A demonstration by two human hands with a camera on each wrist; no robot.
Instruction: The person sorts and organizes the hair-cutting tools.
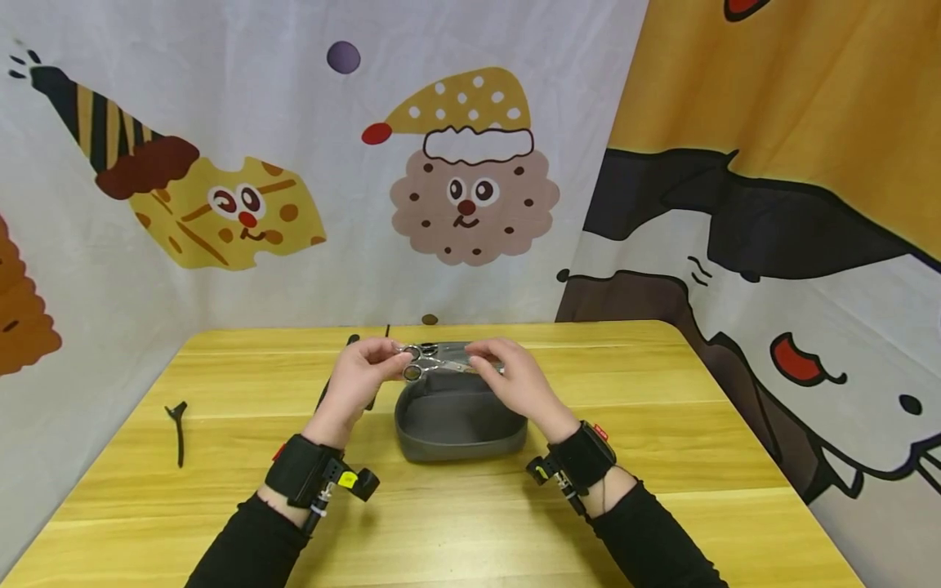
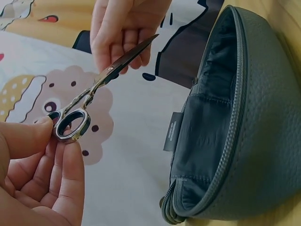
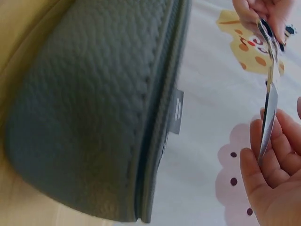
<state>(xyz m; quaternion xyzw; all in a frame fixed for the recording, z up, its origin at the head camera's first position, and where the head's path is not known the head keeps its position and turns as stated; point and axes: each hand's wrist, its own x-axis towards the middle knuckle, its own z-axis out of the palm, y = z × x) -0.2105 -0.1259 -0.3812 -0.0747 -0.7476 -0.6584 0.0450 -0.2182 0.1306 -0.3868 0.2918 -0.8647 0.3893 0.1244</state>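
Note:
In the head view my left hand [image 1: 363,371] pinches a pair of silver scissors [image 1: 434,363] by the finger loops, above the back of an open dark grey zip pouch [image 1: 459,445]. The left wrist view shows the thumb and fingers of the left hand [image 2: 42,174] on one loop, with the blades pointing away. My right hand [image 1: 518,380] is at the blade end of the scissors, its fingers loosely bent. In the right wrist view the scissor blades [image 3: 268,122] pass between the right thumb and fingers [image 3: 282,155], without a clear grip.
A black hair clip [image 1: 178,433] lies on the left of the wooden table [image 1: 243,392]. Dark slim items [image 1: 371,402] lie behind the left hand, partly hidden. A tag [image 2: 174,132] sticks out from the pouch's edge. A printed curtain [image 1: 294,82] hangs behind the table.

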